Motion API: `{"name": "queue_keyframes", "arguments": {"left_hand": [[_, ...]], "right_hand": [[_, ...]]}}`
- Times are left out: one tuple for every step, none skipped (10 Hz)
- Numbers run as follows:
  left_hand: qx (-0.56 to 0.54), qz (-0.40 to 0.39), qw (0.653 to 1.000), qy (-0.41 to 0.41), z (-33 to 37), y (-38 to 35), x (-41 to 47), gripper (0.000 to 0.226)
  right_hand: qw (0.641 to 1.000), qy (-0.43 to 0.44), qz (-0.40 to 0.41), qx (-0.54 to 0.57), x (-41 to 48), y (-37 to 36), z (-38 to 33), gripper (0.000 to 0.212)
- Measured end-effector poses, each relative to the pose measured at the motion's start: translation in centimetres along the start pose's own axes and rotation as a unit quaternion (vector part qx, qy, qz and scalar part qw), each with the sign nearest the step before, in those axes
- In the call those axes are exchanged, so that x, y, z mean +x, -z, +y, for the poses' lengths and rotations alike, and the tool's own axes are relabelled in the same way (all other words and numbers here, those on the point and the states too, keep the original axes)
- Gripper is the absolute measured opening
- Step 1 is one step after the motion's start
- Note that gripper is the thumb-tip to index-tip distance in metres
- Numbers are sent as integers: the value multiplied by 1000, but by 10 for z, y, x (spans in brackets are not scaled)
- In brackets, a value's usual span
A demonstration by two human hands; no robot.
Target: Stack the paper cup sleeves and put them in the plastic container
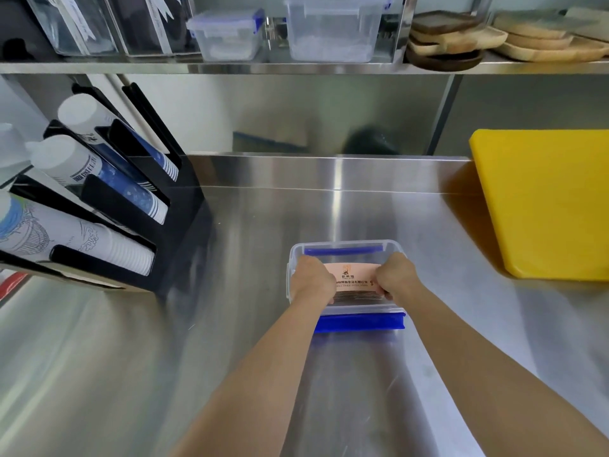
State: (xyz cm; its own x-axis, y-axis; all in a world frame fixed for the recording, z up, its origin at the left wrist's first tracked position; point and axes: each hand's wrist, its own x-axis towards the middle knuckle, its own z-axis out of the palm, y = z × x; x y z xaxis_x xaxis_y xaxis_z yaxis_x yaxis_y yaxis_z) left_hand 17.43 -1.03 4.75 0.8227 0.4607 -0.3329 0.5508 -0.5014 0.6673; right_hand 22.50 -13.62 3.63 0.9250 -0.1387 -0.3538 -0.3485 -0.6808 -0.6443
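A clear plastic container (346, 246) with blue clips stands on the steel counter, a little right of centre. Inside its open top sits a flat stack of peach-coloured paper cup sleeves (354, 273) with dark printed text. My left hand (311, 280) grips the stack's left end and my right hand (397, 277) grips its right end. Both hands reach down into the container. The stack's ends are hidden under my fingers.
A black rack (171, 206) with paper cups lying in its slots stands at the left. A thick yellow cutting board (547, 199) lies at the right. A shelf above carries clear lidded boxes (333, 28) and wooden trays (461, 34). The steel counter (99, 357) spreads around the container.
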Motion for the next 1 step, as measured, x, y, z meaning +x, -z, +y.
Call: {"name": "queue_keyframes", "arguments": {"left_hand": [[10, 33, 999, -26, 2, 9, -4, 37]], "right_hand": [[1000, 10, 9, 13, -5, 7, -4, 7]]}}
